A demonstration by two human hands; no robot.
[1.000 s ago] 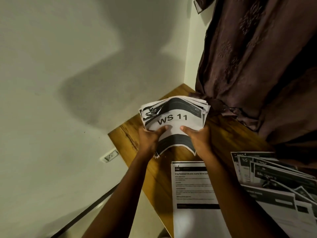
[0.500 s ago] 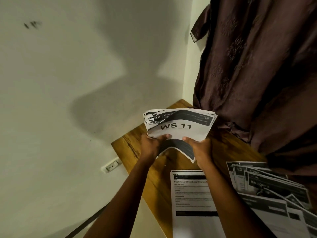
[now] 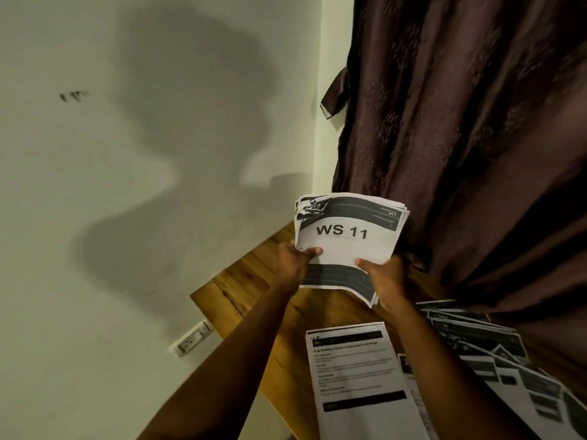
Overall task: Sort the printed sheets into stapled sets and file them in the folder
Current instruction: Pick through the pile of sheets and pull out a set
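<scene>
Head view: both hands raised over wooden table (image 3: 254, 290), holding one stack of printed sheets (image 3: 347, 246) up off the surface, approx centre frame, tilted toward the camera. Top sheet reads "WS 11" w/ dark banner across its top and a dark band near bottom edge. Corners at stack's upper left are uneven, several sheet edges showing.

L hand (image 3: 293, 260) at 9 o'clock of stack: thumb curled over front face, fingers behind paper, not visible. R hand (image 3: 386, 276) at 5 o'clock of stack: thumb on front of sheet, fingers wrapped behind; lower right corner of stack bends down past it. Both hands grasping the stack.

On table, 6 o'clock from stack: single text sheet (image 3: 355, 369) lying flat, black header bar + black bar lower down, body text too small to read. At 4 o'clock, just beside it: fanned spread of sheets (image 3: 486, 350) overlapping one another, dark-banner prints, running off the frame's lower right.

Surroundings: brown curtain (image 3: 470, 138) at 1–3 o'clock, its lower folds touching table behind stack. Pale wall (image 3: 95, 217) at 9–12 o'clock w/ person's shadow. Wall socket (image 3: 190, 339) at 8 o'clock, below table edge
</scene>
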